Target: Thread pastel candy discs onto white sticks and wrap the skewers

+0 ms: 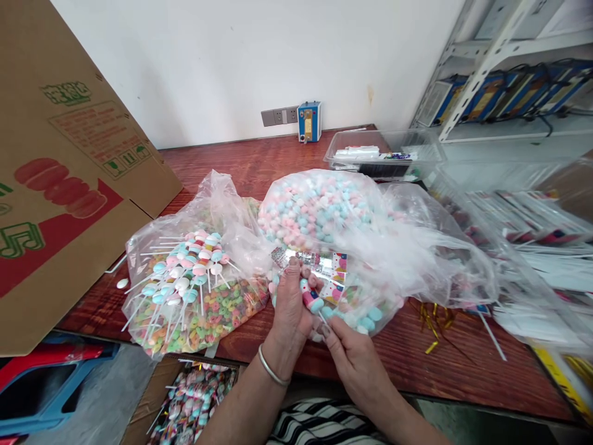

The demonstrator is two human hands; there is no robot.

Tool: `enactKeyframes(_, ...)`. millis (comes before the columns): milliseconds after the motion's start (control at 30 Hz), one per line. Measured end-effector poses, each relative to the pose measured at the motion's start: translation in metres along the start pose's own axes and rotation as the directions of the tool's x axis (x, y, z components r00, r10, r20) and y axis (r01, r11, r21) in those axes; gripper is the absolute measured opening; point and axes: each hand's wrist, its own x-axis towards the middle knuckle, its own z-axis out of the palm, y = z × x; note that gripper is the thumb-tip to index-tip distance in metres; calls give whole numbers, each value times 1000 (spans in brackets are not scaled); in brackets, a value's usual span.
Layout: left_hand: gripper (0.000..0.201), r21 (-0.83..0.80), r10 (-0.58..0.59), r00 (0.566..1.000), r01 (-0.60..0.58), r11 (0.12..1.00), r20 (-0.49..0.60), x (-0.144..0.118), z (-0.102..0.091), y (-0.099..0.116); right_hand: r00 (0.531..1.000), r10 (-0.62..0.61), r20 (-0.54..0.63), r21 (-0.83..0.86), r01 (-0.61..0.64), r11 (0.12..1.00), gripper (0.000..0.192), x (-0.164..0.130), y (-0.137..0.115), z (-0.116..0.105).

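My left hand (291,300), with a bangle on its wrist, is closed on a shiny printed wrapper (340,272) with coloured dots. The pink and blue head of a marshmallow lollipop (314,301) shows beside its fingers, partly inside the wrapper. My right hand (354,352) pinches the lollipop's white stick from below. Directly behind both hands is a see-through bag of pink, white and blue marshmallows (319,201). To the left, a pile of marshmallow lollipops (185,272) on white sticks lies on a bag of coloured cereal rings (231,304).
A large cardboard box (83,161) stands at left. Below the table edge, an open carton holds wrapped lollipops (194,402). A plastic tub (430,151) sits at the back, sticks in plastic bags (556,272) lie at right, and gold ties (435,321) lie nearer.
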Motion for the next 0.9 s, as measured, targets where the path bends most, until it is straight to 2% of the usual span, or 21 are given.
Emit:
enactKeyframes(100, 29, 79, -19, 1000, 17, 997, 23, -12, -3, -19, 996, -38, -76, -149, 26, 988, 29, 3, 8, 2)
enactKeyframes(167, 27, 125, -8, 999, 1, 992, 51, -15, -6, -24, 995, -33, -91, -205, 14, 979, 30, 5, 12, 0)
enactKeyframes(233, 25, 119, -10, 999, 4, 993, 48, -12, -8, -18, 997, -23, -70, -215, 7, 977, 31, 5, 13, -4)
enactKeyframes(333, 25, 26, -11, 1000, 11, 1000, 8, 1, -6, 4, 999, -17, -33, -124, 13, 992, 34, 2, 9, -8)
enactKeyframes(400, 17, -43, -15, 999, 17, 999, 28, 11, -4, 16, 999, -27, -21, -79, 26, 997, 35, 0, 6, -8)
enactKeyframes(467, 11, -94, -29, 999, 32, 995, 32, 15, -1, 18, 998, -57, -36, -140, 51, 989, 35, -1, 6, -5)
enactKeyframes(600, 20, -75, -87, 994, 82, 994, -63, 8, -1, -2, 988, -124, -92, -368, 82, 926, 37, 3, 13, 4)
enactKeyframes(667, 22, -44, -94, 994, 91, 995, -56, 1, -3, -13, 991, -97, -96, -382, 53, 923, 37, 6, 16, 4)
enactKeyframes(767, 19, -36, -84, 996, 83, 996, -27, -2, -7, -12, 997, -20, -72, -228, 3, 974, 34, 9, 14, -1)
enactKeyframes(833, 23, -50, -63, 997, 61, 997, -35, 2, -9, -2, 999, 30, -28, -31, -31, 999, 34, 9, 10, -5)
enactKeyframes(900, 25, -68, -32, 999, 30, 997, -33, 8, -8, 11, 995, 88, 44, 181, -94, 979, 37, 8, 7, -7)
